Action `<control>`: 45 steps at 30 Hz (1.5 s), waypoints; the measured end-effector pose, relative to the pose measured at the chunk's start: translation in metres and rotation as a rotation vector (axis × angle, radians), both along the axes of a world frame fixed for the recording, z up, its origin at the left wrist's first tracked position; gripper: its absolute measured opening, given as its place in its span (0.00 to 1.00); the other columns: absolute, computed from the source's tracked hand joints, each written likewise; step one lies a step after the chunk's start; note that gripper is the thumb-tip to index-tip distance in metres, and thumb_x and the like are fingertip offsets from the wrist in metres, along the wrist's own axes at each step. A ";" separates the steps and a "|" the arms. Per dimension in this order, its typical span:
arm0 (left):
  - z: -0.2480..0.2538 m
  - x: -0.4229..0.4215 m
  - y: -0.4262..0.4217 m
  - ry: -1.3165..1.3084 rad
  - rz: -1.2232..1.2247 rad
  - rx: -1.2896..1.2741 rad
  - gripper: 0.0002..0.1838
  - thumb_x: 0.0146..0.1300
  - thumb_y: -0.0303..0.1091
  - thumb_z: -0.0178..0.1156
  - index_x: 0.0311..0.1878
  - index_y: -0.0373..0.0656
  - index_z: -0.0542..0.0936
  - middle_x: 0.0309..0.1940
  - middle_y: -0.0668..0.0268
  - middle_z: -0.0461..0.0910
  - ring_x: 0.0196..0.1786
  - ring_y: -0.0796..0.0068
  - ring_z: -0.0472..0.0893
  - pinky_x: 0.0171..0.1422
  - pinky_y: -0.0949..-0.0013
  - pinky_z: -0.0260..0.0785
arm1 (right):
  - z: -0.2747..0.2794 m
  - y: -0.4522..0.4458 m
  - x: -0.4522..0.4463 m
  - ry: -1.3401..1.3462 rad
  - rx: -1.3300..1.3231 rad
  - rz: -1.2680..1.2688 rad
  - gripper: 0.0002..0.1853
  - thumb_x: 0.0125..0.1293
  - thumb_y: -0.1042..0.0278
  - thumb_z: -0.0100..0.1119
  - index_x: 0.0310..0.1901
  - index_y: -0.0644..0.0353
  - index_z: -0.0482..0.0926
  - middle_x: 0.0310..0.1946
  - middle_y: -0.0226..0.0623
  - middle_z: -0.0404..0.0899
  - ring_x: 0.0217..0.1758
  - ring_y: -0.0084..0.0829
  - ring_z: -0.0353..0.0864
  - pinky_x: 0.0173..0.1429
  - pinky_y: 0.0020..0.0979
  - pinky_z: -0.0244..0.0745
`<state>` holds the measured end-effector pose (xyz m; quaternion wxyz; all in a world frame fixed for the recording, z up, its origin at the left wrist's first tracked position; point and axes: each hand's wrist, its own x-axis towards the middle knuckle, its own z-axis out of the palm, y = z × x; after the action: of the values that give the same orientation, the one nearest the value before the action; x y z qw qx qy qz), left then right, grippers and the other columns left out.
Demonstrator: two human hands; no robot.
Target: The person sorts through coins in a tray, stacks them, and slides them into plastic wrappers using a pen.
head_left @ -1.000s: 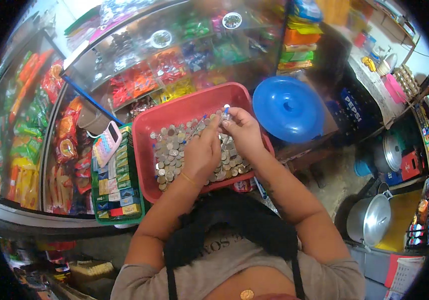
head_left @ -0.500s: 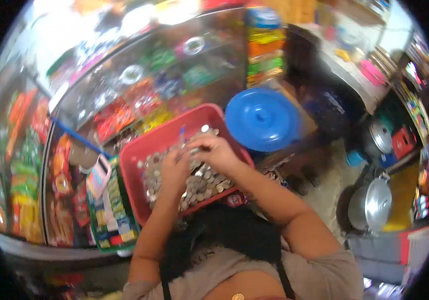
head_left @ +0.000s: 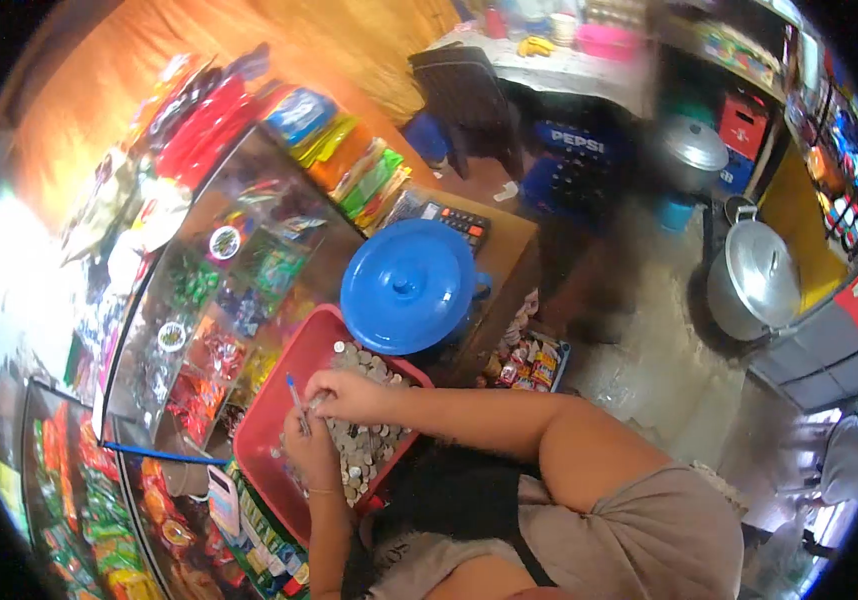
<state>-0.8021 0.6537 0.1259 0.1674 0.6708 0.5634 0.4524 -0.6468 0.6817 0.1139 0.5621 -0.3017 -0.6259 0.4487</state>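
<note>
A red plastic basin (head_left: 267,428) holds a heap of silver coins (head_left: 361,452) in front of me. My left hand (head_left: 311,450) is over the basin's left part, its fingers closed around a pen (head_left: 296,398) with a blue end pointing up. Close against it, my right hand (head_left: 347,396) has its thumb and fingers pinched together above the coins. Something small and shiny shows at its fingertips, likely coins, but I cannot make it out clearly. Directly beyond the basin stands a blue lidded container (head_left: 404,288).
Glass display cases (head_left: 199,330) with packaged sweets stand on the left. A calculator (head_left: 461,222) lies behind the blue lid. A phone (head_left: 223,500) rests on a green tray of packs. Large metal pots (head_left: 752,282) stand on the right, near a dark chair (head_left: 459,95).
My view has turned to the right, so the basin and display cases appear rotated and lower left. My hands stay together over the coins, and the pen shows more clearly.
</note>
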 end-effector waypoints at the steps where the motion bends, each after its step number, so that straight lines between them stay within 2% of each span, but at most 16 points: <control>1: 0.003 0.004 0.000 0.028 -0.027 0.019 0.08 0.62 0.30 0.60 0.42 0.36 0.80 0.35 0.61 0.81 0.37 0.72 0.77 0.44 0.67 0.68 | 0.003 -0.003 0.002 -0.042 0.058 -0.041 0.11 0.55 0.70 0.66 0.41 0.61 0.80 0.40 0.41 0.82 0.46 0.40 0.82 0.52 0.38 0.76; 3: 0.013 0.011 -0.006 0.082 -0.074 0.051 0.07 0.63 0.29 0.59 0.40 0.36 0.79 0.33 0.62 0.80 0.37 0.74 0.76 0.43 0.68 0.68 | -0.001 -0.001 -0.002 -0.045 0.153 -0.122 0.11 0.53 0.71 0.66 0.38 0.62 0.80 0.37 0.45 0.83 0.42 0.47 0.82 0.49 0.41 0.77; 9: 0.023 0.019 -0.004 0.162 -0.030 -0.052 0.05 0.64 0.27 0.57 0.40 0.37 0.79 0.29 0.66 0.76 0.34 0.77 0.73 0.40 0.70 0.66 | -0.016 0.007 -0.010 -0.017 0.032 -0.081 0.07 0.61 0.69 0.62 0.38 0.62 0.80 0.34 0.40 0.82 0.39 0.36 0.83 0.45 0.35 0.77; 12: 0.001 0.000 0.019 -0.087 -0.066 -0.135 0.05 0.64 0.27 0.57 0.40 0.38 0.79 0.28 0.70 0.75 0.31 0.78 0.73 0.36 0.71 0.65 | -0.007 0.006 -0.010 0.238 -0.077 0.061 0.05 0.65 0.69 0.59 0.38 0.61 0.78 0.31 0.34 0.80 0.34 0.29 0.77 0.40 0.32 0.74; 15: -0.003 -0.011 0.021 -0.513 -0.017 -0.357 0.06 0.65 0.26 0.57 0.43 0.38 0.79 0.28 0.72 0.74 0.29 0.80 0.72 0.34 0.73 0.64 | 0.008 -0.004 0.001 0.366 -0.389 0.238 0.07 0.71 0.67 0.55 0.37 0.62 0.77 0.28 0.29 0.78 0.28 0.21 0.75 0.31 0.27 0.71; 18: 0.047 0.045 -0.019 -0.425 0.041 -0.204 0.09 0.66 0.23 0.57 0.47 0.37 0.81 0.30 0.71 0.76 0.33 0.79 0.75 0.37 0.72 0.69 | 0.015 -0.002 0.007 0.301 -0.276 0.179 0.09 0.73 0.65 0.53 0.38 0.62 0.77 0.27 0.28 0.77 0.24 0.20 0.73 0.28 0.27 0.69; 21: 0.027 0.017 -0.013 -0.071 -0.023 -0.009 0.12 0.66 0.23 0.58 0.51 0.36 0.82 0.34 0.68 0.80 0.38 0.77 0.78 0.44 0.70 0.72 | 0.001 0.005 -0.003 0.149 -0.197 0.149 0.09 0.73 0.64 0.54 0.40 0.62 0.77 0.27 0.28 0.78 0.27 0.21 0.75 0.30 0.26 0.70; 24: 0.028 0.012 -0.024 0.012 -0.007 0.001 0.12 0.65 0.24 0.60 0.51 0.36 0.83 0.40 0.65 0.82 0.43 0.76 0.80 0.51 0.70 0.73 | -0.007 0.005 -0.014 0.199 -0.273 0.160 0.10 0.72 0.64 0.55 0.39 0.63 0.78 0.27 0.30 0.78 0.30 0.21 0.76 0.33 0.26 0.72; 27: 0.017 0.001 -0.026 -0.026 0.062 -0.105 0.10 0.65 0.25 0.61 0.48 0.35 0.84 0.38 0.66 0.83 0.43 0.76 0.80 0.51 0.70 0.72 | -0.003 0.001 -0.009 0.098 -0.336 0.160 0.10 0.70 0.65 0.57 0.39 0.63 0.79 0.29 0.33 0.80 0.33 0.21 0.77 0.36 0.28 0.74; 29: 0.004 -0.009 -0.023 -0.024 0.069 -0.095 0.07 0.65 0.25 0.61 0.44 0.36 0.83 0.35 0.67 0.82 0.39 0.77 0.78 0.47 0.70 0.71 | -0.015 0.005 -0.016 0.097 -0.282 0.174 0.10 0.69 0.64 0.58 0.39 0.64 0.80 0.29 0.35 0.81 0.33 0.26 0.79 0.38 0.32 0.75; 33: 0.032 0.022 -0.035 0.119 0.033 -0.032 0.03 0.63 0.27 0.61 0.36 0.37 0.81 0.29 0.66 0.80 0.32 0.76 0.75 0.38 0.67 0.68 | -0.016 0.000 -0.017 -0.051 -0.199 0.026 0.13 0.66 0.60 0.60 0.37 0.65 0.81 0.31 0.45 0.83 0.37 0.40 0.84 0.42 0.41 0.77; 36: 0.005 0.011 -0.027 0.181 0.066 0.007 0.05 0.60 0.29 0.63 0.34 0.38 0.78 0.27 0.63 0.78 0.29 0.74 0.73 0.35 0.67 0.66 | -0.004 -0.008 -0.009 -0.237 -0.234 0.020 0.15 0.66 0.59 0.57 0.37 0.66 0.81 0.34 0.53 0.82 0.42 0.51 0.84 0.45 0.47 0.77; 40: -0.007 0.008 -0.020 0.376 0.068 0.106 0.07 0.59 0.32 0.64 0.36 0.39 0.79 0.29 0.57 0.79 0.34 0.63 0.77 0.41 0.60 0.69 | -0.001 -0.006 -0.003 -0.399 -0.188 0.032 0.14 0.66 0.61 0.54 0.38 0.65 0.80 0.36 0.56 0.81 0.45 0.54 0.82 0.47 0.48 0.76; 42: -0.013 0.005 -0.013 0.291 0.041 0.104 0.06 0.59 0.31 0.64 0.36 0.40 0.80 0.30 0.56 0.80 0.35 0.59 0.77 0.44 0.57 0.69 | 0.009 -0.005 0.002 -0.495 -0.149 0.110 0.13 0.66 0.62 0.53 0.40 0.64 0.80 0.35 0.56 0.81 0.43 0.56 0.81 0.46 0.48 0.75; 43: -0.014 0.002 -0.012 0.253 0.048 0.095 0.06 0.59 0.31 0.63 0.36 0.40 0.80 0.30 0.56 0.80 0.36 0.57 0.77 0.45 0.56 0.69 | -0.006 0.000 -0.003 -0.501 -0.030 0.057 0.13 0.68 0.61 0.53 0.39 0.63 0.79 0.33 0.52 0.80 0.40 0.52 0.81 0.44 0.47 0.75; 45: -0.015 0.002 -0.009 0.253 0.121 0.059 0.06 0.59 0.31 0.63 0.36 0.41 0.80 0.33 0.55 0.80 0.37 0.57 0.77 0.46 0.57 0.70 | -0.013 -0.007 -0.007 -0.245 -0.100 0.094 0.13 0.71 0.59 0.51 0.39 0.61 0.78 0.29 0.43 0.78 0.33 0.40 0.80 0.38 0.42 0.74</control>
<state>-0.8004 0.6442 0.1112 0.0475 0.6918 0.6059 0.3898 -0.6543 0.6748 0.1011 0.4442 -0.3522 -0.6802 0.4648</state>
